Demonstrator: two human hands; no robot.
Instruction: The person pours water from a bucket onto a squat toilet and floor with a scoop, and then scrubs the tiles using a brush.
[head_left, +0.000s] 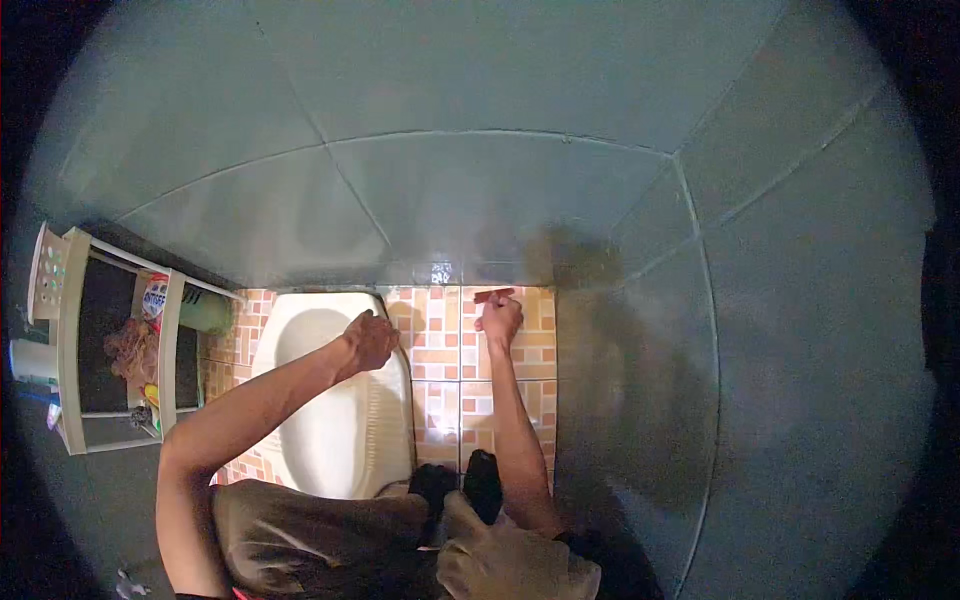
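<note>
My right hand (502,322) is down at the tiled floor, close to the foot of the far wall. Its fingers are closed on a short reddish-brown bar-shaped thing (493,295), which lies against the floor by the wall; its exact kind is too small to tell. Over the right rim of a cream squat toilet (345,430) is my left hand (372,341), with its fingers curled in. Whatever it may hold is hidden. Orange, pink and white patterned floor tiles (435,405) run between the toilet and the right wall.
A white plastic rack (72,340) stands at the left, holding a printed packet (153,297), a brownish crumpled bundle (132,350) and other small items. Grey tiled walls (460,200) close in ahead and on the right. My dark-covered feet (482,485) are near the toilet's lower right.
</note>
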